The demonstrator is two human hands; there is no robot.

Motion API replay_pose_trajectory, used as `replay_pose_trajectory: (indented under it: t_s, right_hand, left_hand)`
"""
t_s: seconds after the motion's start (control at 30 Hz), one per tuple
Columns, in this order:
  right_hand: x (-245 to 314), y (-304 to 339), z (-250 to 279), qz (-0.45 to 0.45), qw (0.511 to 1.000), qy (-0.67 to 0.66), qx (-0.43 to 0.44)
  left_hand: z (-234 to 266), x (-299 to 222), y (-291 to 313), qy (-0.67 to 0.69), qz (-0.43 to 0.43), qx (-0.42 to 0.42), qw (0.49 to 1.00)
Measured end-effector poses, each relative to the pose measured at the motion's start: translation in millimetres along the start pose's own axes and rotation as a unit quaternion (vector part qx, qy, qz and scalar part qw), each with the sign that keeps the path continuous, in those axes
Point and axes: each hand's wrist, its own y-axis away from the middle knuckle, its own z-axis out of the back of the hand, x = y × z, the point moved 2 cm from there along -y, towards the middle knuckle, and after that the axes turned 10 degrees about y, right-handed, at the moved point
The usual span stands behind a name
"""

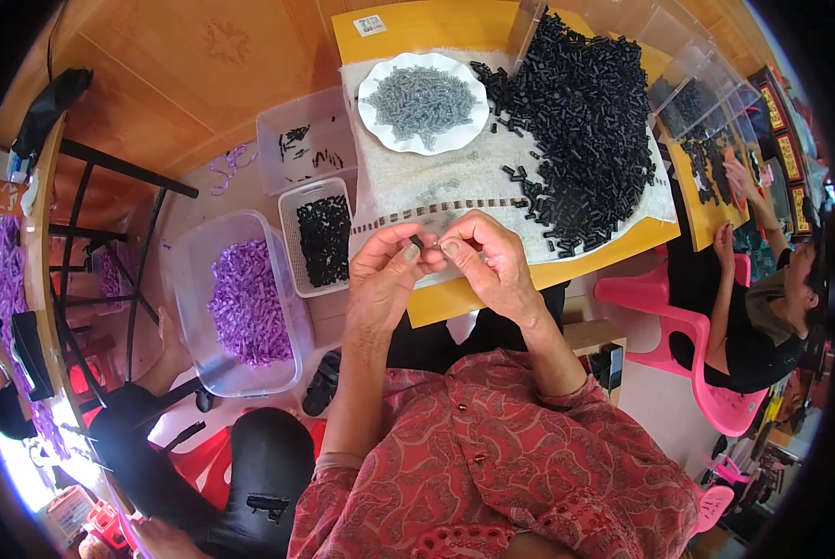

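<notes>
**Q:** What is in the grip?

**A:** A small black piece (417, 241), pinched between the thumb and fingers of a worker's left hand (386, 265). The right hand (488, 261) meets it, thumb and forefinger brought close together; whether those tips hold something tiny, one cannot tell.

**Q:** And where is the piece?

**A:** Held up in front of the worker's patterned red shirt (492, 438), at the near left corner of a yellow table (436, 28).

**Q:** What lies on that table?

**A:** A pale cloth (390, 177) covers much of it. Near the far left corner, a white plate (477, 101) with a wavy rim carries a mound of small clear pieces (422, 101). A great heap of black pieces (585, 130) spreads along the right side, from the far edge toward the near right corner, some scattered loose on the cloth.

**Q:** Beyond the edges?

**A:** Off the left edge, a white basket (290, 214) of black parts stands just beside a clear tub (194, 298) of purple pieces (250, 303). Off the right edge, a person in dark clothing (753, 345) sits on a pink chair (716, 373), hands at another yellow surface (711, 219).
</notes>
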Motion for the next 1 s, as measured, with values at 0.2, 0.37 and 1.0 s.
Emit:
replay_pose_trajectory:
  t_s: [0.2, 0.37, 1.0]
  right_hand:
    - [4.1, 0.9, -1.1, 0.013, 1.000, 0.009, -0.005]
    - [10.9, 1.9, -7.0, 0.012, 1.000, -0.015, -0.004]
    - [2.2, 1.9, -13.5, 0.017, 0.998, 0.059, -0.034]
  left_hand:
    - [3.4, 1.6, 0.0, 0.053, -0.007, -0.031, 0.998]
    - [10.3, 8.0, -0.4, 0.074, -0.010, -0.031, 0.997]
    - [9.7, 9.9, -0.6, -0.004, -0.030, -0.009, 0.999]
